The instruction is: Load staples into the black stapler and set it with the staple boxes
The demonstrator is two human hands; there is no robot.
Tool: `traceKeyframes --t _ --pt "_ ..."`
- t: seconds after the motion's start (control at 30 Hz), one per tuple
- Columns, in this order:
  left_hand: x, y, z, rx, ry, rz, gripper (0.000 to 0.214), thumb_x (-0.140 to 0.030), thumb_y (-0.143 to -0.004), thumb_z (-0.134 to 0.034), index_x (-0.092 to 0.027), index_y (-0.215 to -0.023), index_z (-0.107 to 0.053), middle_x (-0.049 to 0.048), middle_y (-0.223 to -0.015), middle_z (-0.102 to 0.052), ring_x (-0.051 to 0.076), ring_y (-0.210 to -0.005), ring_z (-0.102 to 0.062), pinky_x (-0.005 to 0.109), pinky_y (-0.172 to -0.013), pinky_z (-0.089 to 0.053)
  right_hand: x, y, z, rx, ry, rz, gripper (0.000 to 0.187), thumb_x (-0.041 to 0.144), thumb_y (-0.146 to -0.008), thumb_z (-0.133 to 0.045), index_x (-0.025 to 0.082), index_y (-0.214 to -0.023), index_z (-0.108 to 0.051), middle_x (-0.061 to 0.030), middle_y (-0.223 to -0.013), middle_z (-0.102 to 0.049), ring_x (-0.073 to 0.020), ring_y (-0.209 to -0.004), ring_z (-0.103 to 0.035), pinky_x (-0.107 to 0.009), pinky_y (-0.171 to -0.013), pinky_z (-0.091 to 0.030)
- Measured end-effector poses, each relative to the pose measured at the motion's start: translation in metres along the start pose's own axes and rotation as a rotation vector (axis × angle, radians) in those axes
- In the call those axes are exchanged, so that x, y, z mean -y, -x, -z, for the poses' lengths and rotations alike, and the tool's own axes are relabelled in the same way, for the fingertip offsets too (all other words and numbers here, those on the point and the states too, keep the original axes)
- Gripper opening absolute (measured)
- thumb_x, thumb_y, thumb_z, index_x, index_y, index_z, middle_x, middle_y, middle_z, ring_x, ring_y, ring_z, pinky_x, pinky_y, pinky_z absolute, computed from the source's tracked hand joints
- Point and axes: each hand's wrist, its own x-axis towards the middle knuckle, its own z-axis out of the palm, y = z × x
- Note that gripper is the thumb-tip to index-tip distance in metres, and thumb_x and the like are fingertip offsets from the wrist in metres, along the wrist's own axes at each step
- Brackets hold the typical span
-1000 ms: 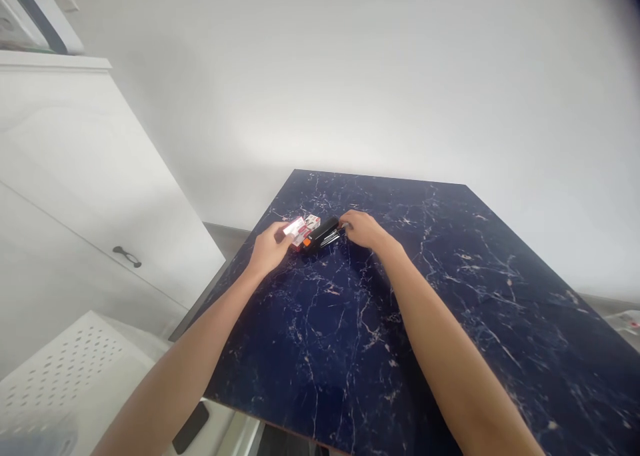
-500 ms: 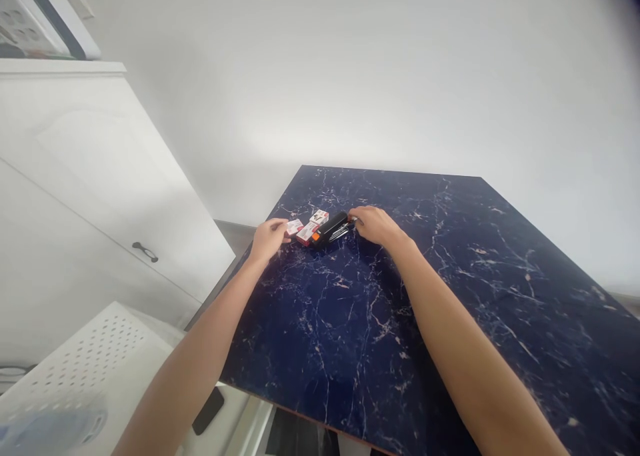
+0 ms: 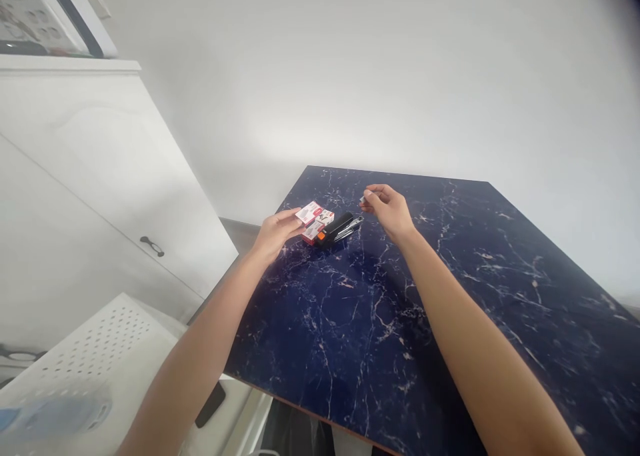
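Note:
My left hand (image 3: 278, 233) grips a small red-and-white staple box (image 3: 309, 213) by its left end, raised just above the tabletop. Behind and below it lie two more small boxes: a white one (image 3: 326, 217) with a dark picture and a red-and-white one (image 3: 313, 232). Against them rests a black stapler (image 3: 335, 227) with an orange patch; its metal part points to the right. My right hand (image 3: 391, 209), beyond the stapler's right end, pinches a tiny silvery piece (image 3: 363, 199), perhaps a strip of staples; its kind is too small to tell.
The dark blue marbled table (image 3: 450, 276) stands close to a white wall. A white cabinet (image 3: 90, 176) with a dark handle is on the left. Below it are a white perforated container (image 3: 100, 343) and a dark phone-like slab (image 3: 211, 403).
My left hand has lifted the staple box up and to the right, over the other boxes. My right hand has moved up and away from the stapler's metal end, holding the silvery piece.

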Motion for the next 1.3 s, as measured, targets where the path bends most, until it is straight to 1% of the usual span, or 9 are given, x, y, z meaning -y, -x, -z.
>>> traceKeyframes --t 0.23,0.43,0.67,0.77,0.9,1.03,1.1,1.2,1.3 --pt "-0.004 0.018 -0.024 0.059 0.009 -0.099 0.045 -0.045 -0.072 -0.09 -0.016 -0.104 -0.079 0.012 -0.116 -0.075 0.03 -0.107 -0.072 0.049 -0.093 -0.064 0.049 0.043 -0.023 0.126 -0.065 0.004 0.04 0.058 -0.081 -0.077 0.021 -0.094 -0.068 -0.0041 -0.086 -0.072 -0.0188 -0.08 -0.071 -0.032 -0.075 -0.06" --pt "0.0 0.027 -0.034 0.11 -0.054 -0.126 0.044 -0.05 -0.072 -0.089 -0.017 -0.1 -0.081 0.0106 -0.108 -0.077 0.028 -0.095 -0.074 0.046 -0.085 -0.066 0.058 0.061 -0.023 -0.008 0.235 0.094 0.026 0.049 -0.088 -0.072 0.024 -0.096 -0.072 -0.0046 -0.088 -0.076 -0.0212 -0.077 -0.07 -0.033 -0.069 -0.056" --pt "0.003 0.028 -0.038 0.076 -0.025 -0.116 0.041 -0.05 -0.073 -0.088 -0.018 -0.098 -0.079 0.0094 -0.108 -0.077 0.029 -0.102 -0.073 0.046 -0.091 -0.063 0.056 0.068 -0.031 -0.038 0.339 0.238 0.014 0.039 -0.091 -0.07 0.025 -0.093 -0.074 -0.0039 -0.091 -0.076 -0.0207 -0.078 -0.069 -0.035 -0.074 -0.056" --pt "0.003 0.031 -0.041 0.113 0.027 -0.106 0.032 -0.045 -0.078 -0.086 -0.019 -0.095 -0.075 0.007 -0.111 -0.076 0.025 -0.105 -0.072 0.042 -0.092 -0.063 0.046 0.067 -0.037 -0.013 0.236 0.15 0.019 0.042 -0.089 -0.072 0.025 -0.093 -0.075 -0.0044 -0.095 -0.076 -0.0217 -0.083 -0.07 -0.036 -0.079 -0.057" --pt "0.003 0.031 -0.043 0.116 0.158 -0.048 0.027 -0.041 -0.081 -0.085 -0.02 -0.094 -0.072 0.0049 -0.113 -0.075 0.022 -0.105 -0.072 0.035 -0.086 -0.064 0.042 0.067 -0.043 0.071 -0.186 -0.138 0.03 0.05 -0.083 -0.076 0.022 -0.093 -0.075 -0.0051 -0.098 -0.076 -0.0215 -0.091 -0.071 -0.035 -0.086 -0.059" --pt "0.001 0.028 -0.039 0.107 0.273 -0.015 0.023 -0.035 -0.08 -0.086 -0.021 -0.094 -0.075 0.0052 -0.113 -0.075 0.021 -0.102 -0.073 0.03 -0.082 -0.064 0.05 0.068 -0.041 0.205 -0.481 -0.361 0.031 0.04 -0.076 -0.085 0.023 -0.098 -0.07 -0.004 -0.102 -0.076 -0.018 -0.093 -0.072 -0.031 -0.088 -0.06" --pt "-0.002 0.028 -0.037 0.163 0.303 0.0 0.023 -0.032 -0.079 -0.086 -0.021 -0.097 -0.078 0.0062 -0.117 -0.074 0.023 -0.107 -0.072 0.033 -0.086 -0.063 0.051 0.068 -0.041 0.19 -0.488 -0.377 0.032 0.035 -0.074 -0.087 0.023 -0.097 -0.069 -0.0045 -0.1 -0.077 -0.0183 -0.092 -0.073 -0.032 -0.088 -0.06" --pt "-0.007 0.032 -0.039 0.245 0.306 -0.003 0.029 -0.031 -0.081 -0.085 -0.022 -0.108 -0.08 0.0088 -0.125 -0.073 0.028 -0.12 -0.066 0.041 -0.102 -0.058 0.045 0.07 -0.047 0.033 -0.389 -0.287 0.027 0.035 -0.076 -0.086 0.02 -0.093 -0.072 -0.0061 -0.095 -0.077 -0.0196 -0.089 -0.073 -0.035 -0.091 -0.061" --pt "-0.009 0.036 -0.043 0.209 0.244 -0.064 0.03 -0.029 -0.079 -0.086 -0.022 -0.107 -0.08 0.0088 -0.125 -0.073 0.029 -0.121 -0.066 0.046 -0.107 -0.054 0.039 0.074 -0.056 -0.033 -0.396 -0.248 0.023 0.036 -0.078 -0.083 0.019 -0.093 -0.076 -0.0058 -0.096 -0.076 -0.0196 -0.091 -0.073 -0.037 -0.096 -0.06"
